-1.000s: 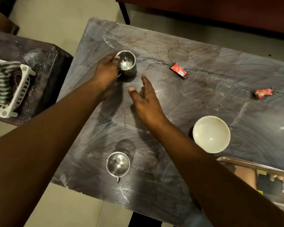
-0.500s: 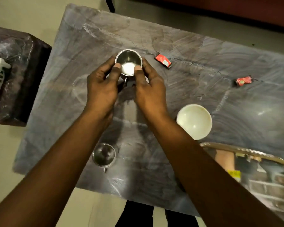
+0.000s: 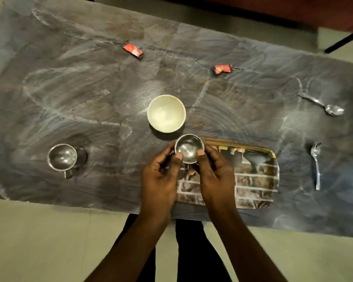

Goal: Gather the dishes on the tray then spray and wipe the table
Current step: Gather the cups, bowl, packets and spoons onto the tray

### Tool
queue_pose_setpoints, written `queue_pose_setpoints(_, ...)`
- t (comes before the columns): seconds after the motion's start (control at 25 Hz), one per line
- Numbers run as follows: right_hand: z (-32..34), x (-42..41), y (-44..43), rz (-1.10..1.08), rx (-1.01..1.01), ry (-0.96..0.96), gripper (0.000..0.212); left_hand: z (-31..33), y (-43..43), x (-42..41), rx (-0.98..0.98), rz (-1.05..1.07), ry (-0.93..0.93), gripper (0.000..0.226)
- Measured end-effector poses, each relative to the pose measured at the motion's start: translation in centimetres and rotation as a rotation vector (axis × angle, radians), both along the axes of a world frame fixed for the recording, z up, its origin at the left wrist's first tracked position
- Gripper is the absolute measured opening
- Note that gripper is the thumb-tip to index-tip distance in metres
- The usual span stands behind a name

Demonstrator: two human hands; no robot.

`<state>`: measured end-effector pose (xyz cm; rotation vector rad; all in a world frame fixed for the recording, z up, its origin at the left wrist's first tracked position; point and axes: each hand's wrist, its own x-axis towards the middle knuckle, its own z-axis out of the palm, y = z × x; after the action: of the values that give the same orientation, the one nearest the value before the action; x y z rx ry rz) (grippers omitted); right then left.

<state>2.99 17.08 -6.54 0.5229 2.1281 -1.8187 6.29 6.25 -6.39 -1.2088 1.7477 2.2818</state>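
Both hands hold one small steel cup (image 3: 189, 148) between them: the left hand (image 3: 161, 178) pinches its near-left rim with thumb and fingers, the right hand (image 3: 215, 176) pinches the near-right rim the same way, so each grip is closed on the cup. The cup sits over the far-left corner of the patterned tray (image 3: 255, 178), which lies along the near edge of the bench (image 3: 90, 98); whether its base touches the tray cannot be told.

Off the tray are a second steel cup (image 3: 62, 157) toward the near-left of the bench, a white bowl (image 3: 166, 113) just beyond the held cup, and a spoon (image 3: 322, 104) and a fork (image 3: 315, 165) near the right edge. Two red wrappers (image 3: 133, 50) (image 3: 222, 69) lie toward the far edge.

The likely trouble is placement. The cup hangs right at the tray's raised rim (the handle points toward the person), so setting it down half on the rim would probably leave it tilted and apt to tip. The bowl is close enough that a forward nudge could knock it. A thin rim pinch on smooth steel could also slip if either hand lets go early.
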Motion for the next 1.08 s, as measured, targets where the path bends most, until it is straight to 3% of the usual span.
queue_pose_setpoints(0.32,-3.6,-1.1,2.6,0.139,0.104,-0.047,0.031,-3.9,2.4,-0.5,0.006,0.001,-0.058,0.033)
queue_pose_setpoints(0.92,-4.1,0.0,1.6,0.057,0.180,0.025,0.030,-4.4,2.4,-0.8,-0.004,-0.005,-0.074,0.035)
queue_pose_setpoints(1.08,-3.8,-0.1,1.3,0.014,0.177,-0.069,0.039,-3.7,1.9,-0.9,0.012,0.010,-0.078,0.031)
